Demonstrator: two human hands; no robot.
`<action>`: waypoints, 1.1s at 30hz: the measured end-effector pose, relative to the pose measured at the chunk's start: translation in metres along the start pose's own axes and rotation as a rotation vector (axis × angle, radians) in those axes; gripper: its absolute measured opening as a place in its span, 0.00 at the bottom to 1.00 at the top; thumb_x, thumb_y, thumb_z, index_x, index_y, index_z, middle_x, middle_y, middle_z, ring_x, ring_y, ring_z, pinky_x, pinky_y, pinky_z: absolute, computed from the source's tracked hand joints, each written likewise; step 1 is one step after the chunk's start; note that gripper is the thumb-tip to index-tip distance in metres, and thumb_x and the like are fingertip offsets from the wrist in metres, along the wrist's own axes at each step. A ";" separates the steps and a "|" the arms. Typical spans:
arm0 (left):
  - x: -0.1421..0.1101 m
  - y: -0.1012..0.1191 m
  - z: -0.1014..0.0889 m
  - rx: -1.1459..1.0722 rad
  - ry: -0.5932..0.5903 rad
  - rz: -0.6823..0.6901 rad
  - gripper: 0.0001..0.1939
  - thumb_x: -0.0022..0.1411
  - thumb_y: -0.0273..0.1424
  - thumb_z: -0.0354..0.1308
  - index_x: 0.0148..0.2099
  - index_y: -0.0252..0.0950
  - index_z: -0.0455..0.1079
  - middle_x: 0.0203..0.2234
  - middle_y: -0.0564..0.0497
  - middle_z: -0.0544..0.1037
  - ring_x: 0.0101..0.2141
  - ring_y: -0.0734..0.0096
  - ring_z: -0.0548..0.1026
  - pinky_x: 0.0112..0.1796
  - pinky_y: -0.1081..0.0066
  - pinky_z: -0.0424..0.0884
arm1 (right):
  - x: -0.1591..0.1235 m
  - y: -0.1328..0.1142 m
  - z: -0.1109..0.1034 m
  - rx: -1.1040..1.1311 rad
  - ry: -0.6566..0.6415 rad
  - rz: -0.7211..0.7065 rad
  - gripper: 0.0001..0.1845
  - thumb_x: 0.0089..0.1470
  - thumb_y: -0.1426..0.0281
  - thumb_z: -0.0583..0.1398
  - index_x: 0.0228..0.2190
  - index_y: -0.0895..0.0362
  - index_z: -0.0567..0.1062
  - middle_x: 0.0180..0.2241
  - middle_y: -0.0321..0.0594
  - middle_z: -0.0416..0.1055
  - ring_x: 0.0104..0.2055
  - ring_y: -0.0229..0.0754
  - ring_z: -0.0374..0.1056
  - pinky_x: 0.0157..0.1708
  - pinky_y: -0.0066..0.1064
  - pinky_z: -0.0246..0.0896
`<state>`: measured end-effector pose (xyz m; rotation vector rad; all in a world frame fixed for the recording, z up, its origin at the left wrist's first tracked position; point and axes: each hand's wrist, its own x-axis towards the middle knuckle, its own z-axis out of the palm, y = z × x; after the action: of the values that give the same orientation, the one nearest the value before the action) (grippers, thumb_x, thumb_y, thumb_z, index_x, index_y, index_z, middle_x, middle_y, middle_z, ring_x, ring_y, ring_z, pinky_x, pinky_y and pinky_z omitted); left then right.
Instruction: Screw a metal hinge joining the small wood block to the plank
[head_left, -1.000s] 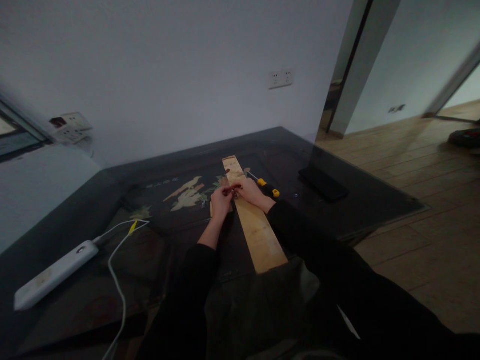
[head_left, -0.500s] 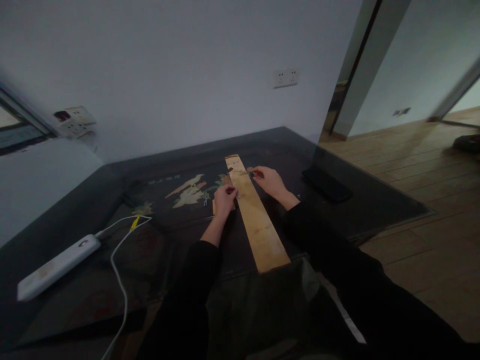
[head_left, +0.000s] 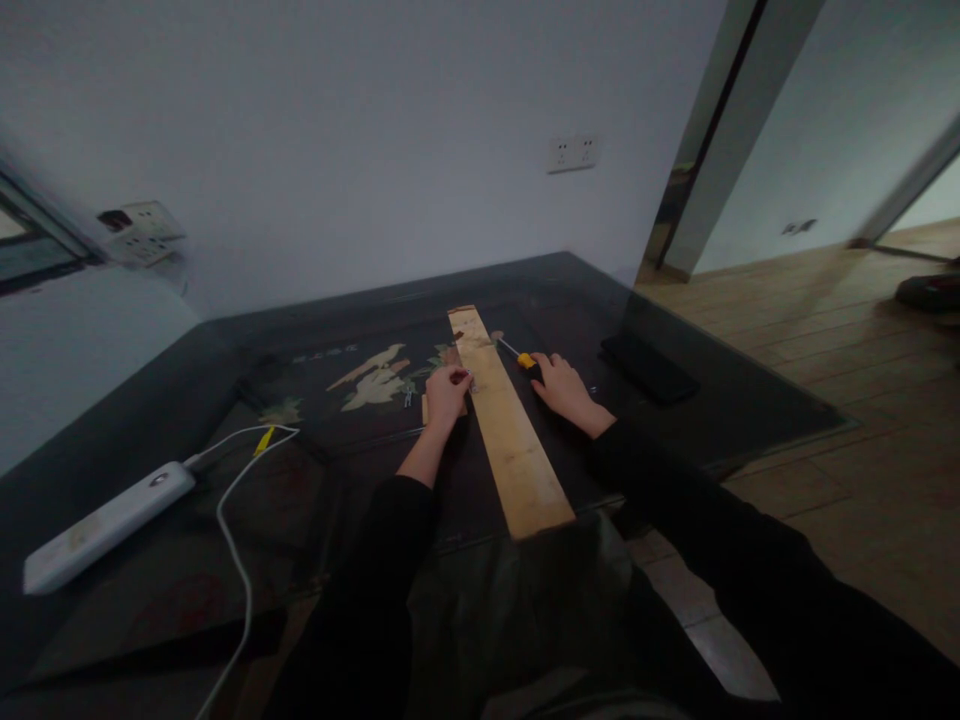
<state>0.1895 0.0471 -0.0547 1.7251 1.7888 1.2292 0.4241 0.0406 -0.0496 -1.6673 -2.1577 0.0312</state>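
A long pale wooden plank (head_left: 504, 420) lies lengthwise on a dark glass-topped table (head_left: 315, 470). My left hand (head_left: 447, 391) rests at the plank's left edge, its fingers pinched on a small metal piece too small to name. My right hand (head_left: 561, 386) lies to the right of the plank, curled over the handle of a yellow and black screwdriver (head_left: 523, 358). The screwdriver's metal shaft points up and left toward the plank. A small wooden block (head_left: 426, 409) sits partly hidden under my left hand.
A white power strip (head_left: 97, 525) with a white cable (head_left: 232, 560) lies at the left of the table. A dark phone (head_left: 649, 367) rests near the table's right edge. Painted birds (head_left: 371, 372) show under the glass. Wall sockets (head_left: 571, 153) are behind; wooden floor (head_left: 840, 340) lies to the right.
My right hand left my left hand at the plank, moved right across the board, and now covers the screwdriver's handle. My left hand stayed at the plank's left edge.
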 end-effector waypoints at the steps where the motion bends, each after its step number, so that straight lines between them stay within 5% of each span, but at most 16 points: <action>1: 0.000 0.000 0.000 0.002 0.001 0.005 0.04 0.60 0.25 0.63 0.38 0.34 0.79 0.36 0.45 0.83 0.36 0.67 0.79 0.42 0.69 0.73 | 0.001 0.000 0.001 0.021 0.008 0.002 0.27 0.61 0.71 0.57 0.61 0.62 0.66 0.51 0.61 0.70 0.53 0.59 0.69 0.50 0.47 0.66; 8: 0.001 0.001 0.000 0.025 0.012 0.011 0.03 0.59 0.25 0.64 0.37 0.34 0.79 0.35 0.46 0.83 0.35 0.67 0.79 0.40 0.69 0.73 | 0.018 0.007 -0.012 0.515 0.269 -0.049 0.24 0.61 0.70 0.55 0.58 0.57 0.67 0.54 0.53 0.70 0.57 0.52 0.69 0.56 0.48 0.66; 12: 0.000 0.002 0.000 0.008 0.004 0.016 0.03 0.60 0.25 0.63 0.37 0.34 0.79 0.35 0.46 0.83 0.35 0.67 0.79 0.40 0.70 0.73 | 0.037 -0.002 -0.027 1.032 0.349 -0.039 0.23 0.57 0.61 0.62 0.52 0.52 0.69 0.47 0.45 0.71 0.42 0.43 0.75 0.45 0.40 0.75; 15: 0.000 0.002 0.000 0.012 0.003 0.024 0.04 0.61 0.25 0.63 0.38 0.33 0.79 0.35 0.45 0.83 0.35 0.67 0.79 0.40 0.70 0.73 | 0.049 -0.010 -0.031 1.286 0.419 -0.006 0.22 0.53 0.56 0.65 0.47 0.52 0.70 0.44 0.41 0.70 0.42 0.41 0.75 0.45 0.38 0.76; 22: -0.002 0.002 -0.002 0.046 0.008 0.050 0.05 0.61 0.26 0.62 0.39 0.33 0.79 0.36 0.45 0.82 0.37 0.66 0.79 0.42 0.69 0.73 | 0.047 -0.005 -0.022 1.336 0.442 0.094 0.27 0.54 0.49 0.63 0.50 0.50 0.67 0.49 0.44 0.70 0.52 0.46 0.73 0.41 0.37 0.77; 33: -0.001 0.000 0.000 0.033 0.024 0.053 0.04 0.60 0.24 0.63 0.38 0.33 0.78 0.34 0.46 0.82 0.34 0.66 0.78 0.40 0.69 0.72 | 0.047 0.002 -0.020 1.404 0.495 0.087 0.31 0.46 0.47 0.67 0.44 0.50 0.67 0.47 0.40 0.68 0.48 0.46 0.73 0.39 0.40 0.78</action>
<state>0.1896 0.0456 -0.0548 1.7946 1.7976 1.2530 0.4235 0.0804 -0.0170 -0.7578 -1.0920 0.8361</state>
